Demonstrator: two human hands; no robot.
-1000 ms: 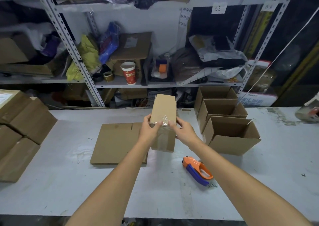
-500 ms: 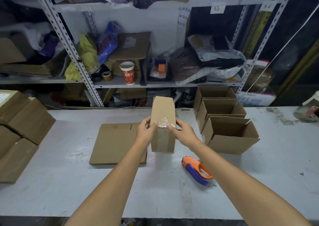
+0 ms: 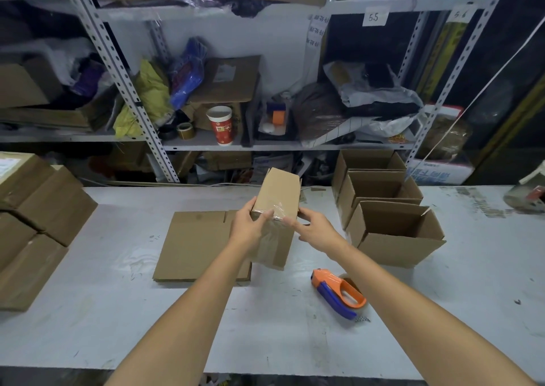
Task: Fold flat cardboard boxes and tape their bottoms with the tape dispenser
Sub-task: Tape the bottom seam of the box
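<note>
Item: small brown cardboard box, centre of frame, tipped up over the white table, taped bottom toward the viewer.
Left hand: grips the box's left edge, thumb beside the clear tape strip.
Right hand: pinches the right corner at the tape end.
Step, judged: pressing the tape tail over the edge.
Method: rub both thumbs outward from the seam and keep the flaps flush.
Tool: orange and blue tape dispenser, lower right of centre, lying unheld.
Stock: flat brown cardboard blanks, left of centre.
</note>
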